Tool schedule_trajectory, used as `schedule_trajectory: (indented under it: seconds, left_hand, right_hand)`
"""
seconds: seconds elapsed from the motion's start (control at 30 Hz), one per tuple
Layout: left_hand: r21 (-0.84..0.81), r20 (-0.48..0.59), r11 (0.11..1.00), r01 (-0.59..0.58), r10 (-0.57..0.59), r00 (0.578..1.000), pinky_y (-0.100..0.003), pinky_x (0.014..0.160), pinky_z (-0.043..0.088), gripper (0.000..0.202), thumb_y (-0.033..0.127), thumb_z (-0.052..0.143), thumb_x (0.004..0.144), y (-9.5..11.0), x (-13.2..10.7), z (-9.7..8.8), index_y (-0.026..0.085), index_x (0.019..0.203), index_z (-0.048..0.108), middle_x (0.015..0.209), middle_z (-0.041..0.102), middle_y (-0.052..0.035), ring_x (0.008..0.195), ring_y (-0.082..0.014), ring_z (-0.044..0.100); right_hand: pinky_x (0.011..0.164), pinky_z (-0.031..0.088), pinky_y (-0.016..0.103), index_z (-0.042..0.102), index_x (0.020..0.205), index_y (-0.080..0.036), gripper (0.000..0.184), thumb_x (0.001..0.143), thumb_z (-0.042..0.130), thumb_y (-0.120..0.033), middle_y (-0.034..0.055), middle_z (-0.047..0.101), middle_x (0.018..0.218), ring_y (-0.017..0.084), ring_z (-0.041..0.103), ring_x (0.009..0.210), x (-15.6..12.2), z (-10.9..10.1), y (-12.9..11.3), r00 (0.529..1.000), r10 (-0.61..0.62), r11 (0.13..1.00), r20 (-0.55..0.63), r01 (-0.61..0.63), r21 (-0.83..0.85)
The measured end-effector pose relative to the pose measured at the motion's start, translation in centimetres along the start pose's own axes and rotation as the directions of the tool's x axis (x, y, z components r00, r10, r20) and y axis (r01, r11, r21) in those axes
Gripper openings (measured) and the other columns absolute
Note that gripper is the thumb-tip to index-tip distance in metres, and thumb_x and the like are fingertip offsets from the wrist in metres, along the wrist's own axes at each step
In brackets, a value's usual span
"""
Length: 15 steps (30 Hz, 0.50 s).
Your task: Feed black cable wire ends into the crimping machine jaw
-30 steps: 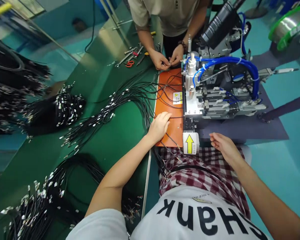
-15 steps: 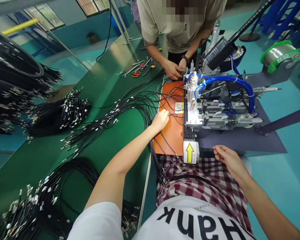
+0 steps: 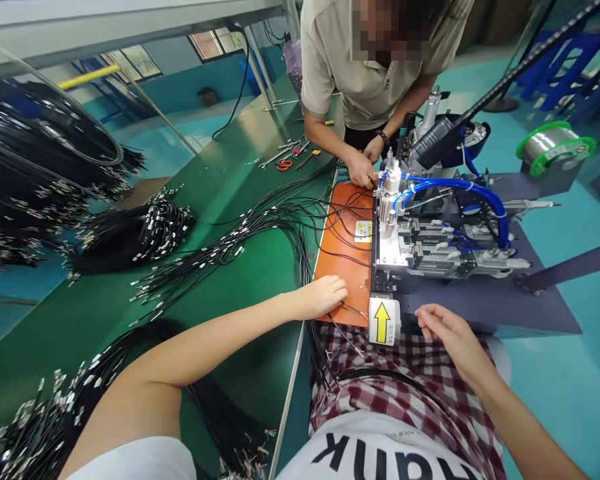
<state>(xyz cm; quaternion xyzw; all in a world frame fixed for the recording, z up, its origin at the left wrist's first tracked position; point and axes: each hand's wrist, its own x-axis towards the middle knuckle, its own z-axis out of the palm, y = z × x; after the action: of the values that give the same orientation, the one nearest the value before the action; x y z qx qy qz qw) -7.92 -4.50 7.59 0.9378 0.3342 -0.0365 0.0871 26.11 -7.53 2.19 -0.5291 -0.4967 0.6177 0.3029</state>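
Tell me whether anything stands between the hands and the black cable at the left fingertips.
For the right hand, yes: in this view, the white part with the yellow arrow lies between. Nothing visible separates the left hand from the black cable.

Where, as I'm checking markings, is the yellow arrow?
Right of centre in the head view, the yellow arrow is at the near end of the machine, between left hand and right hand.
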Motion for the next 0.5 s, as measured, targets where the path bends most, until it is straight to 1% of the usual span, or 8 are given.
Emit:
schedule_trajectory:
  seconds: [0.1,0.2,0.3,0.37,0.4,0.43,0.47,0.5]
  left_hand:
    - [-0.004,-0.037,1.0,0.015,-0.015,0.999,-0.031,0.072,0.043,0.021,0.022,0.034,0.104,1.0,0.7,-0.9,0.016,0.109,0.055,0.103,0.06,-0.01,0.077,-0.0173,0.056]
    - [-0.028,-0.071,0.998,-0.058,0.056,0.996,-0.033,0.07,0.043,0.02,0.021,0.034,0.104,2.9,1.2,-1.4,0.016,0.11,0.053,0.097,0.062,-0.008,0.076,-0.0183,0.057]
    - [-0.029,-0.077,0.993,-0.118,0.116,0.99,-0.034,0.07,0.044,0.019,0.02,0.036,0.102,4.4,1.4,-1.1,0.015,0.109,0.054,0.092,0.064,-0.0072,0.076,-0.0196,0.057]
    - [-0.065,-0.088,0.99,-0.127,0.121,0.989,-0.034,0.076,0.046,0.018,0.019,0.039,0.101,4.3,1.2,-1.2,0.017,0.108,0.056,0.094,0.066,-0.0075,0.082,-0.0194,0.06]
    - [-0.103,-0.1,0.99,-0.096,0.086,0.991,-0.034,0.082,0.048,0.017,0.021,0.043,0.101,3.7,0.9,-1.4,0.018,0.108,0.058,0.097,0.067,-0.0075,0.088,-0.019,0.061]
    - [-0.142,-0.114,0.989,-0.029,0.013,0.993,-0.033,0.089,0.049,0.016,0.023,0.047,0.1,2.8,0.5,-1.9,0.019,0.108,0.06,0.101,0.068,-0.0074,0.096,-0.0186,0.063]
    - [-0.178,-0.127,0.982,0.063,-0.086,0.988,-0.033,0.096,0.049,0.015,0.026,0.052,0.099,1.7,-0.1,-2.6,0.02,0.109,0.062,0.107,0.069,-0.0076,0.103,-0.0186,0.063]
    - [-0.206,-0.136,0.955,0.214,-0.245,0.96,-0.033,0.1,0.049,0.016,0.029,0.057,0.098,0.3,-0.9,-3.6,0.021,0.109,0.064,0.113,0.069,-0.0071,0.109,-0.0184,0.063]
  right_hand:
    - [0.075,0.048,0.03,0.061,0.112,-0.021,0.038,0.096,0.055,-0.055,0.0014,0.063,0.088,0.014,0.058,0.072,-1.0,1.3,-1.5,0.992,-0.09,0.99,0.094,0.099,-0.096]
    - [0.082,0.053,0.034,0.056,0.127,-0.024,0.043,0.095,0.058,-0.052,0.006,0.068,0.104,0.017,0.065,0.082,-2.2,3.4,-2.6,0.967,-0.186,0.948,0.175,0.223,-0.226]
    - [0.083,0.054,0.034,0.061,0.122,-0.024,0.034,0.096,0.058,-0.046,0.0065,0.071,0.103,0.018,0.066,0.083,-2.8,5.7,-3.0,0.942,-0.291,0.892,0.17,0.331,-0.309]
    - [0.078,0.054,0.032,0.065,0.113,-0.024,0.027,0.098,0.053,-0.044,0.0057,0.072,0.096,0.018,0.067,0.078,-2.8,6.8,-2.7,0.927,-0.338,0.869,0.161,0.373,-0.325]
    - [0.075,0.054,0.031,0.067,0.109,-0.024,0.026,0.099,0.051,-0.043,0.0053,0.072,0.093,0.018,0.067,0.076,-2.7,7.2,-2.5,0.922,-0.353,0.86,0.16,0.387,-0.333]
    - [0.074,0.054,0.031,0.068,0.106,-0.024,0.026,0.099,0.051,-0.042,0.005,0.072,0.091,0.018,0.067,0.075,-2.5,7.4,-2.2,0.918,-0.361,0.852,0.165,0.396,-0.343]
    - [0.073,0.054,0.03,0.068,0.105,-0.024,0.026,0.099,0.051,-0.042,0.0047,0.073,0.09,0.019,0.068,0.074,-2.3,7.5,-2.0,0.916,-0.362,0.844,0.172,0.4,-0.357]
    - [0.072,0.055,0.03,0.068,0.105,-0.024,0.026,0.099,0.052,-0.043,0.0046,0.073,0.09,0.019,0.068,0.074,-2.2,7.6,-1.7,0.915,-0.36,0.836,0.18,0.402,-0.373]
